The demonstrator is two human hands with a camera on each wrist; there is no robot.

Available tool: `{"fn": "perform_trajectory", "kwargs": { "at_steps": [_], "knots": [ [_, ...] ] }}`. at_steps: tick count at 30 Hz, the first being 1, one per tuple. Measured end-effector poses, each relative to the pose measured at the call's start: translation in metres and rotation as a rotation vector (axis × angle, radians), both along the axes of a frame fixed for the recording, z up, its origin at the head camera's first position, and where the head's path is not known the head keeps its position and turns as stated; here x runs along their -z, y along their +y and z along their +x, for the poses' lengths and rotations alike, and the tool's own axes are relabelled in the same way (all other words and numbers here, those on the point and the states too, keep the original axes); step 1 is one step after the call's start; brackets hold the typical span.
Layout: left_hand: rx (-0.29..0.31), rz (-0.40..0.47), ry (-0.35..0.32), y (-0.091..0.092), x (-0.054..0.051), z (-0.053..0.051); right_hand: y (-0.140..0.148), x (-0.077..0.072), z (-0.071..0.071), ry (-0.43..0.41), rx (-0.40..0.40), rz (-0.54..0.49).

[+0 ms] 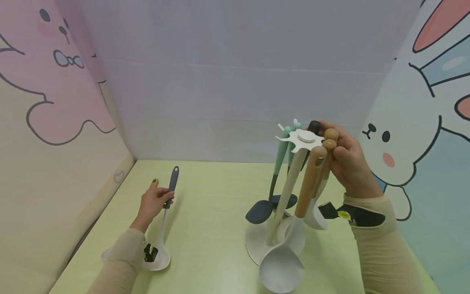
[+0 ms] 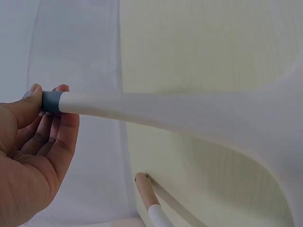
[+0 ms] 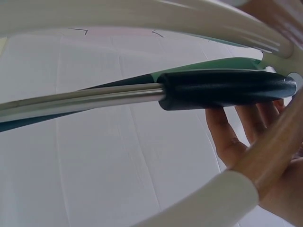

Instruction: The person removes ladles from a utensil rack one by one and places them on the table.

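Observation:
Low at the left in the head view, my left hand pinches the blue-grey handle of a white ladle. The left wrist view shows thumb and fingers around that handle. At the right, my right hand is at the top of a utensil rack. Its fingers curl behind a black handle on a metal shaft. The thumb lies beside the wooden handle ends; a wooden handle partly hides it in the right wrist view.
A ladle with a wooden handle hangs at the rack's front. Green-handled utensils with dark heads hang on its left. Beside my left hand lies another wooden-handled utensil. Printed cloth walls enclose the pale table.

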State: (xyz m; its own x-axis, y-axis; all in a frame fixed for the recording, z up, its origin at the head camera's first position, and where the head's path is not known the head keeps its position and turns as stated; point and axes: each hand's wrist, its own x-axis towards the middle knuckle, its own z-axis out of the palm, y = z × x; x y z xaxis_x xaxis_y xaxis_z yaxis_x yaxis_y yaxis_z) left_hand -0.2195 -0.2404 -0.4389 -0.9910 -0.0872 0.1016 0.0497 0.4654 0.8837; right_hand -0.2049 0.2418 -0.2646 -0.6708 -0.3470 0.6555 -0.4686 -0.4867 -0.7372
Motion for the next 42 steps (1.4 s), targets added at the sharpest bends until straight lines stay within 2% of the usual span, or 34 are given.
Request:
{"fn": "perform_trajectory", "kwargs": {
  "at_steps": [4, 12, 21, 34, 42],
  "knots": [
    [0.003, -0.02, -0.01, -0.004, 0.003, 0.0, 0.001, 0.0, 0.0, -0.002, 0.01, 0.015],
    [0.026, -0.038, -0.079, -0.011, 0.01, -0.005, -0.003, -0.003, 0.004, -0.021, -0.002, 0.0],
    [0.053, -0.051, -0.136, -0.013, 0.009, -0.007, -0.005, -0.006, 0.007, -0.034, 0.005, -0.005],
    [0.091, -0.042, -0.207, -0.021, 0.015, -0.015, -0.006, -0.007, 0.008, -0.033, 0.036, 0.006],
    [0.095, -0.051, -0.269, -0.025, 0.018, -0.02, -0.007, -0.007, 0.009, -0.044, 0.044, 0.001]
  ]
}}
